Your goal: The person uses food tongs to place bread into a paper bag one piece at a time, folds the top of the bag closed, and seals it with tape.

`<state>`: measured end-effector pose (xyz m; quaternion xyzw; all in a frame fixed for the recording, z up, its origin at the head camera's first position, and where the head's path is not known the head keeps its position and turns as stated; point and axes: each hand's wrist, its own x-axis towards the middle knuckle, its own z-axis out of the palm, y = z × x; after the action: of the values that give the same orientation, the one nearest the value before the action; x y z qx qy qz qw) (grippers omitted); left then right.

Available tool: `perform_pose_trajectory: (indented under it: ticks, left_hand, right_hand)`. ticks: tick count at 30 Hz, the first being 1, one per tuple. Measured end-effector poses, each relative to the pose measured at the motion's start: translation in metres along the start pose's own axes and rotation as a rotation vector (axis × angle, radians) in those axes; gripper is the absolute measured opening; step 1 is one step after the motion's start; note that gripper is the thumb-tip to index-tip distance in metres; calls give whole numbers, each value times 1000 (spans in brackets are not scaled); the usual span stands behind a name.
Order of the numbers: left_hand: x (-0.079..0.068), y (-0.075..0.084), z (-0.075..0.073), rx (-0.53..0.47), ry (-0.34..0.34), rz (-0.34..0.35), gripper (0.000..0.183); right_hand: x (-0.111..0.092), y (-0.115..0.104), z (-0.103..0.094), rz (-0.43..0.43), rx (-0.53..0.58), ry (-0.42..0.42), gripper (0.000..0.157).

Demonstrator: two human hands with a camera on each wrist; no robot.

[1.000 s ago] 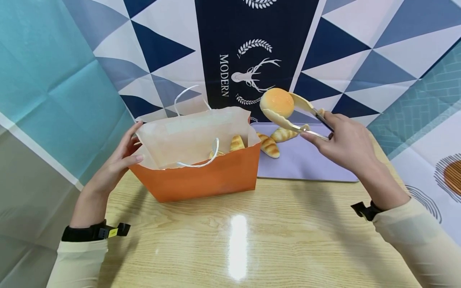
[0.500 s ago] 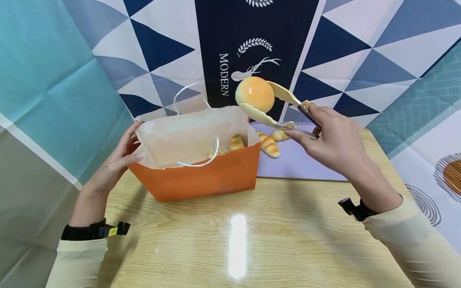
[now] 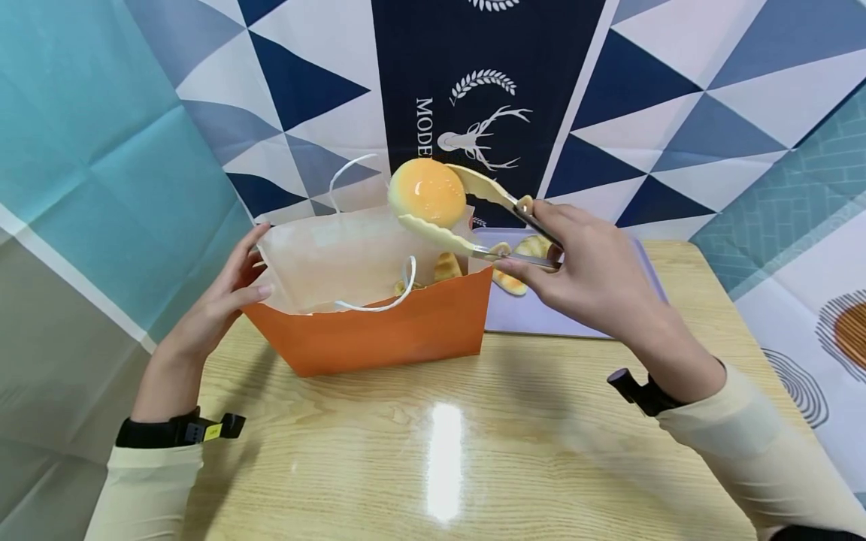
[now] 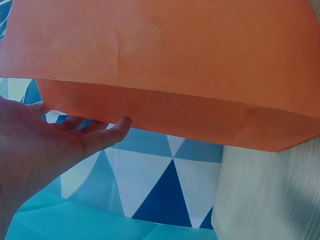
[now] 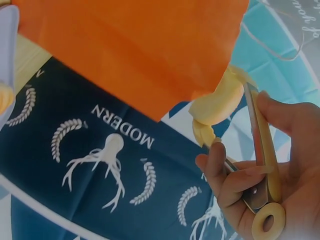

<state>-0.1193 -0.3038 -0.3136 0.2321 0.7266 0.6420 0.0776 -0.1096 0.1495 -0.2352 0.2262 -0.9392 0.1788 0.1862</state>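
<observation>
The right hand (image 3: 591,263) is clamping thumb and fingers on the tongs (image 3: 482,182), which are pinching the bun (image 3: 428,188) above the mouth of the bag (image 3: 379,338), toward its one o'clock. An even, light squeeze should be suiting something so round; lowering before loosening would be sparing the pastries (image 3: 448,265) lying inside at four o'clock. The left hand (image 3: 219,285) is gripping the bag's side at nine o'clock, probably bracing the opening. The near handle (image 3: 379,309) is sagging along the rim at six, a possible snag; the far handle (image 3: 331,191) is standing at eleven. At three, the tray (image 3: 541,319) is bearing partly hidden rolls (image 3: 510,283).
</observation>
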Motion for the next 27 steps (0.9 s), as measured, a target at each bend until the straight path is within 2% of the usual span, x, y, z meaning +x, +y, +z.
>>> perform_pose_trajectory:
  ticks: [9, 16, 21, 27]
  left_hand:
    - [1, 0, -1, 16, -4, -4, 74]
    - [1, 0, -2, 18, -1, -11, 75]
    - [1, -1, -2, 17, -5, -14, 75]
    - [1, -1, -1, 25, 5, -22, 75]
  right_hand:
    - [11, -15, 10, -40, 17, -22, 83]
    - [23, -25, 17, -71, 26, -62, 81]
    - [29, -32, 23, -112, 25, -62, 77]
    - [35, -41, 27, -129, 24, -57, 81]
